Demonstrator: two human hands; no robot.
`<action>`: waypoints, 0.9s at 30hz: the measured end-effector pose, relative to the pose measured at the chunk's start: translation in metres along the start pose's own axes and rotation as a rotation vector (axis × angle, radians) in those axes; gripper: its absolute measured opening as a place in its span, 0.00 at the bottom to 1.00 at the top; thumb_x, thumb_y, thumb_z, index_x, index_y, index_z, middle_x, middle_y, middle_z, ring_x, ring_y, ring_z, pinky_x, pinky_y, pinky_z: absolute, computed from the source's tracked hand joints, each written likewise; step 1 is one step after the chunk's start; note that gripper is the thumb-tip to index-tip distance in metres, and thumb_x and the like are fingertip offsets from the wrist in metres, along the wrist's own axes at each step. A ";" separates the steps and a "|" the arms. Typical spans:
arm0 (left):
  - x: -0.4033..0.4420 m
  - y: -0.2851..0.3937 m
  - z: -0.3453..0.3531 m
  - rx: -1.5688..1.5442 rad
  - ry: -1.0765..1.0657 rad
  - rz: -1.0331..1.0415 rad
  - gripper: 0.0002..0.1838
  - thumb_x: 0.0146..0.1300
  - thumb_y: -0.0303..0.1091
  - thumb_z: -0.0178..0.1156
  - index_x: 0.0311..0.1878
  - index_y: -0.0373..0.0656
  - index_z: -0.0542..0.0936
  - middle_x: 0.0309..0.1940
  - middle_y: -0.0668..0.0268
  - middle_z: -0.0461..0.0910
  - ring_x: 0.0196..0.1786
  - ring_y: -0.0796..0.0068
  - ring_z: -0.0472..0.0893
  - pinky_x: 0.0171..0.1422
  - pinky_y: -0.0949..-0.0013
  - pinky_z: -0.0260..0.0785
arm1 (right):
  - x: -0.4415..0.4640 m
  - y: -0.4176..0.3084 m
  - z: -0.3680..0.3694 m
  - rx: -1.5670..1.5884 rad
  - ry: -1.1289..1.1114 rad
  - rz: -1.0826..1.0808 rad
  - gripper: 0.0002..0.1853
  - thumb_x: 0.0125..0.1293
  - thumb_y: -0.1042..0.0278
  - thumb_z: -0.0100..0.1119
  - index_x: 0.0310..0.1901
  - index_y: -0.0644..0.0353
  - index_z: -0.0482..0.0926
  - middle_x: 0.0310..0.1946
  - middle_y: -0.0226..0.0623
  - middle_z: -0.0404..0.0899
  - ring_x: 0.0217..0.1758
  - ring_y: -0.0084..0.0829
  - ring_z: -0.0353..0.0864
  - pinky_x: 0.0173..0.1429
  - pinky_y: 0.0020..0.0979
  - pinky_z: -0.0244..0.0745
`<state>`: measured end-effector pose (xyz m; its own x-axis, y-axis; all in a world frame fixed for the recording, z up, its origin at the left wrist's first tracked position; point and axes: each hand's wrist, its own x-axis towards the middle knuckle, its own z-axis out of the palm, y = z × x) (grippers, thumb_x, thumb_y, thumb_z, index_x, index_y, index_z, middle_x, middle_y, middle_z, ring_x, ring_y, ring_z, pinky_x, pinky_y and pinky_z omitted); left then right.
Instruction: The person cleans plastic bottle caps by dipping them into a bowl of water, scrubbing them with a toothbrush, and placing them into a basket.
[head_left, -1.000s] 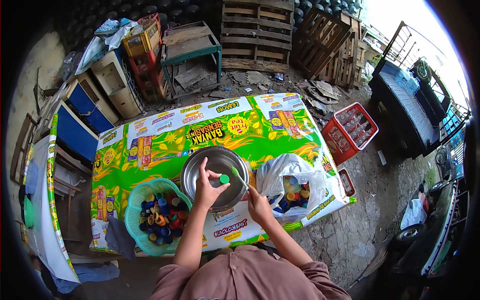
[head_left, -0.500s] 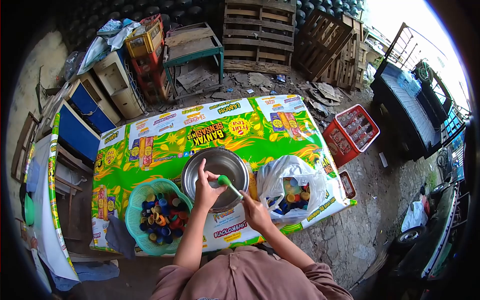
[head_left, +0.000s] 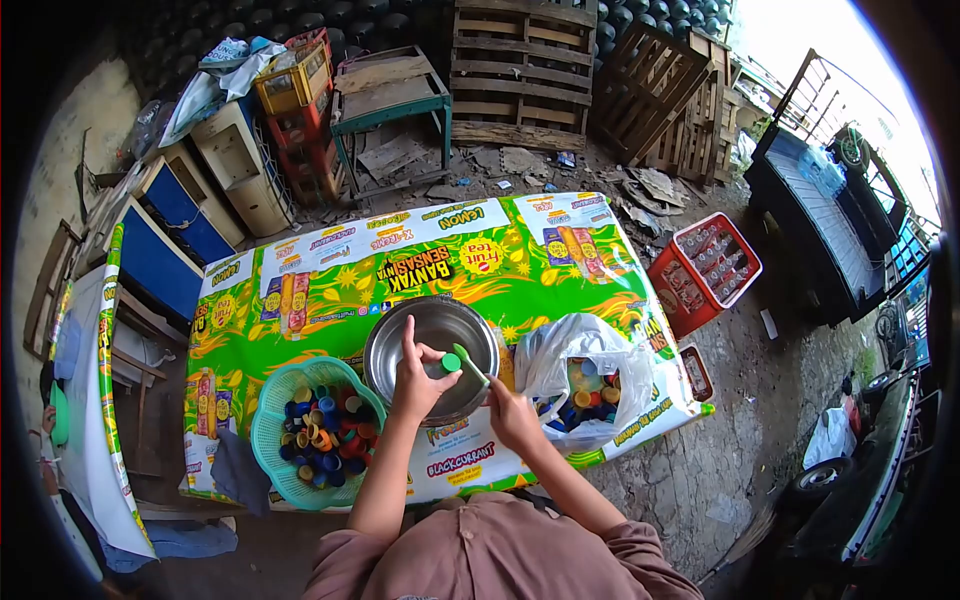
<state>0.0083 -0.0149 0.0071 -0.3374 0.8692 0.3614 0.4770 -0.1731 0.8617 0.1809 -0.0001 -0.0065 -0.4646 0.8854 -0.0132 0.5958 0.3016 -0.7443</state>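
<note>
**Brush (head_left: 470,363) is poised at green cap (head_left: 453,363), above steel bowl (head_left: 430,323)**

Step in hand, my read: brushing one cap. Left hand (head_left: 415,384) is pinching the green cap between thumb and finger, another finger sticking out over the bowl. Right hand (head_left: 511,412) is gripping the brush by its handle at the bowl's near-right edge, head angling back toward the cap. Hands are staying clear of each other. Cap and brush head are lining up over the bowl's near half; can't tell if they're touching, and the bristles are too small to make out.

Next move, my judgement: it's calling for a firm pinch on the cap and short, light strokes. A slack pinch is risking a drop into the bowl.

Counts:
- Held: 1 green cap, 1 brush.
- Bowl: 1, sitting on 1 table (head_left: 345,335).
- Basket (head_left: 262,448): 1, sitting just left of the bowl, holding loose caps (head_left: 333,462).
- Plastic bag (head_left: 540,352): 1, slumping just right of the bowl, holding more caps (head_left: 597,412).
- Caps in both piles: dozens in the basket, overlapping; no fair count of either.
- Large red crate (head_left: 688,300): 1, standing well right of the bowl, off the table, holding bottles, uncounted.
</note>
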 end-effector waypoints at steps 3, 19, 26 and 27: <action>0.001 -0.004 -0.004 0.006 -0.070 0.051 0.45 0.43 0.27 0.68 0.65 0.42 0.54 0.25 0.65 0.73 0.32 0.73 0.74 0.41 0.73 0.68 | -0.001 0.003 -0.010 0.192 0.095 -0.055 0.17 0.62 0.68 0.45 0.52 0.62 0.68 0.26 0.49 0.78 0.30 0.50 0.77 0.34 0.43 0.71; -0.008 -0.029 -0.008 -0.773 -0.106 -0.656 0.14 0.63 0.30 0.50 0.51 0.40 0.70 0.41 0.66 0.75 0.46 0.76 0.76 0.50 0.75 0.69 | -0.003 -0.006 0.006 0.065 0.051 -0.069 0.16 0.62 0.68 0.46 0.52 0.56 0.70 0.26 0.53 0.76 0.29 0.51 0.76 0.33 0.44 0.71; -0.011 -0.033 -0.009 -0.761 -0.073 -0.655 0.14 0.65 0.35 0.49 0.50 0.39 0.72 0.39 0.67 0.77 0.41 0.78 0.78 0.46 0.77 0.70 | 0.000 -0.008 0.019 0.204 0.076 -0.117 0.17 0.62 0.71 0.48 0.53 0.59 0.69 0.23 0.55 0.74 0.29 0.52 0.76 0.33 0.41 0.69; -0.012 -0.035 -0.009 -0.714 -0.064 -0.647 0.14 0.65 0.38 0.49 0.48 0.39 0.73 0.37 0.67 0.77 0.39 0.79 0.77 0.45 0.77 0.70 | 0.001 -0.010 0.019 0.232 0.128 -0.118 0.17 0.61 0.73 0.48 0.53 0.61 0.69 0.22 0.55 0.74 0.28 0.51 0.76 0.33 0.38 0.69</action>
<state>-0.0115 -0.0233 -0.0247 -0.3068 0.9152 -0.2613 -0.3990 0.1256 0.9083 0.1618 -0.0087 -0.0119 -0.4266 0.8910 0.1555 0.3700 0.3288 -0.8689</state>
